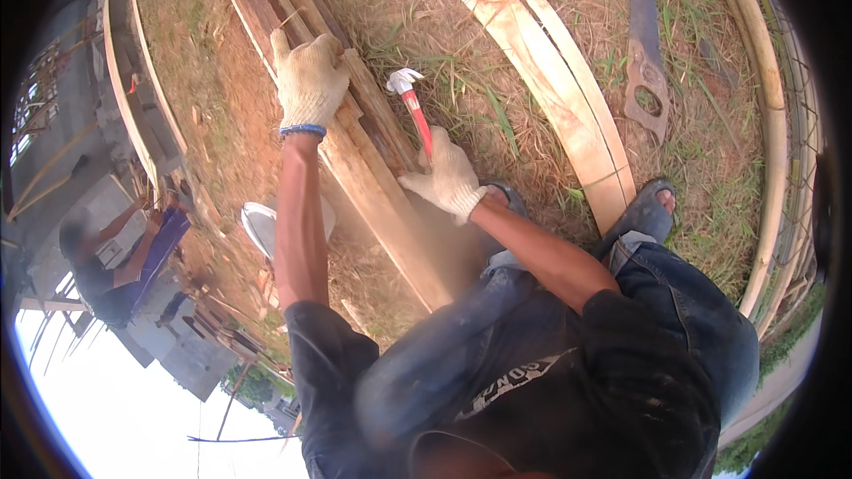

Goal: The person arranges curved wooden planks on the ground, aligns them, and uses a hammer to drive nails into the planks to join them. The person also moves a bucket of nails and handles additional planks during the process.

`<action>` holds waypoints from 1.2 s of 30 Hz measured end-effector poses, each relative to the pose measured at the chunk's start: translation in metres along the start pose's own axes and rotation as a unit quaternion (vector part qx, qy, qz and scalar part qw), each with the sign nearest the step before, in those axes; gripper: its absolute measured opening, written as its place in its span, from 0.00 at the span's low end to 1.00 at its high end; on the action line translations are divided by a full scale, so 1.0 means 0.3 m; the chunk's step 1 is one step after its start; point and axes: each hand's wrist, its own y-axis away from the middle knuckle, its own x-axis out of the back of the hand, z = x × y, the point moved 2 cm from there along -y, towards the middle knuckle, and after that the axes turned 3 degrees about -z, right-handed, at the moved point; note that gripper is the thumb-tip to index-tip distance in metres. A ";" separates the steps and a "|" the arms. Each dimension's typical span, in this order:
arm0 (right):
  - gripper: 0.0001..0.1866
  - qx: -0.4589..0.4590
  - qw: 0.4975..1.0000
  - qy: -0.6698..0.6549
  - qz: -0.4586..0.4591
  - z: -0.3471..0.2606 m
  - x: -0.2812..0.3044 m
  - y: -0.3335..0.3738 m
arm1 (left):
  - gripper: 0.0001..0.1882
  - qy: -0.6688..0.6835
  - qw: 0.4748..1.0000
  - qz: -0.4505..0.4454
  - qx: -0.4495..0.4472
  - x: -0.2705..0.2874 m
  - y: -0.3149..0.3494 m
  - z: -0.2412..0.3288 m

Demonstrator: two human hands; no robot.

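My left hand [311, 80], in a cream knitted glove with a blue cuff, is closed on a wooden plank [377, 182] in a narrow stack of boards. The ends of some of its fingers are hidden. A thin twig-like piece [289, 18] shows just beyond its fingertips; whether the hand touches it I cannot tell. Lower and to the right, my gloved right hand [446, 179] grips a claw hammer [414, 106] by its red handle, with the pale metal head pointing away from me. That hand's thumb side lies against the edge of the boards.
Two long pale boards [541, 53] lie on the grass to the right. Beyond them is a handsaw [646, 62], then bamboo poles [770, 124]. A white object [259, 228] sits behind my left forearm. Far left, another person [106, 257] handles long strips of wood.
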 end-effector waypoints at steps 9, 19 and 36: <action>0.19 0.116 0.988 -0.093 0.048 -0.022 0.033 -0.026 | 0.10 -0.005 1.000 -0.013 -0.003 -0.008 0.006 -0.012; 0.16 0.263 0.957 -0.073 0.096 -0.171 0.092 -0.058 | 0.30 0.018 0.996 -0.045 0.072 0.018 0.004 0.018; 0.14 0.206 0.976 0.055 0.039 -0.187 0.105 -0.110 | 0.32 -0.021 0.997 -0.050 0.054 -0.016 -0.008 0.001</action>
